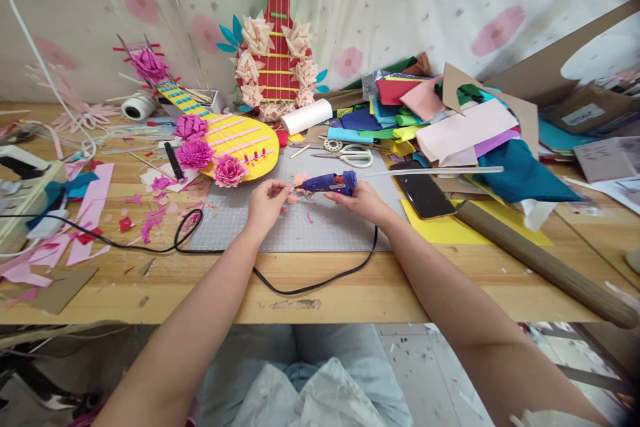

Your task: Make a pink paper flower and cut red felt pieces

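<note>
Right hand (363, 201) has its grip closed on the glue gun (330, 182), long axis left-right, nozzle pointing left at the pink scrap (293, 198) pinched in the left hand (265, 203), over the mat (300, 230) at mid-table (350, 287).

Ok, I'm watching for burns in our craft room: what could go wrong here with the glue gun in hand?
The left hand pinches a small pink paper piece right at the nozzle of the glue gun in the right hand, so hot glue could reach the fingers. The black cord loops close to the front edge of the table, near the lap; a snag might jerk the gun.
</note>
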The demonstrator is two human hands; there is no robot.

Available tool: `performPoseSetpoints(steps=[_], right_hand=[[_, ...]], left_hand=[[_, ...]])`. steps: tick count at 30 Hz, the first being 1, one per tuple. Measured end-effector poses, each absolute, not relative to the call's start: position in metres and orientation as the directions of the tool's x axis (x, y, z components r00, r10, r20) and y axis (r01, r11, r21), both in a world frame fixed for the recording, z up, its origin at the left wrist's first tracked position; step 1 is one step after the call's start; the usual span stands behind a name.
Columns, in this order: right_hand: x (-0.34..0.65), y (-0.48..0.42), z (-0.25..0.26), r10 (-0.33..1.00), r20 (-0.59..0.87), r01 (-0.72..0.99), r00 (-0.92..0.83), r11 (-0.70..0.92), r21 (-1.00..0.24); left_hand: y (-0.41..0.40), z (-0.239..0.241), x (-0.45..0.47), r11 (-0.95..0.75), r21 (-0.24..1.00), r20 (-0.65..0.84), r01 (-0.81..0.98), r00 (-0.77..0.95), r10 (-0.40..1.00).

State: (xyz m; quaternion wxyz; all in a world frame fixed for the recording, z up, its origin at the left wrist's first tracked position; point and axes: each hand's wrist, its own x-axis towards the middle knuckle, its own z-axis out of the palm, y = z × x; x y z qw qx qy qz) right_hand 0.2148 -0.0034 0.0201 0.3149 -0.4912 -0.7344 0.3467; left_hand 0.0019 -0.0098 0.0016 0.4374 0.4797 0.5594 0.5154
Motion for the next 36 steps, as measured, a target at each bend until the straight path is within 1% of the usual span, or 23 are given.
performPoseSetpoints(steps=[6, 14, 23, 26, 30, 33, 36], right_hand=[[0.214, -0.005, 0.023, 0.943, 0.124, 0.509, -0.309, 0.274, -0.816], [0.214, -0.002, 0.018, 0.933, 0.166, 0.481, -0.319, 0.310, -0.820], [0.212, -0.002, 0.019, 0.946, 0.167, 0.473, -0.278, 0.286, -0.833], [0.214, -0.001, 0.021, 0.971, 0.143, 0.456, -0.193, 0.217, -0.863], [0.226, 0.009, 0.019, 0.993, 0.117, 0.464, 0.028, 0.091, -0.881], [0.238, 0.023, 0.013, 0.972, 0.172, 0.538, 0.160, 0.061, -0.841], [0.246, 0.035, 0.006, 0.966, 0.171, 0.640, 0.196, 0.006, -0.769]], left_hand=[[-0.009, 0.001, 0.002, 0.008, 0.996, 0.006, 0.093, -0.155, 0.988], [-0.011, 0.004, 0.004, 0.017, 0.991, 0.002, 0.131, -0.140, 0.990], [-0.011, 0.002, 0.003, 0.015, 0.995, -0.006, 0.100, -0.098, 0.995], [-0.012, 0.004, 0.004, 0.004, 0.998, 0.001, 0.062, -0.074, 0.997], [-0.013, 0.007, 0.006, 0.007, 1.000, -0.008, -0.023, -0.074, 0.997], [-0.012, 0.008, 0.007, 0.025, 0.997, -0.030, -0.070, -0.065, 0.997], [-0.012, 0.010, 0.007, 0.047, 0.994, -0.053, -0.096, -0.056, 0.997]])
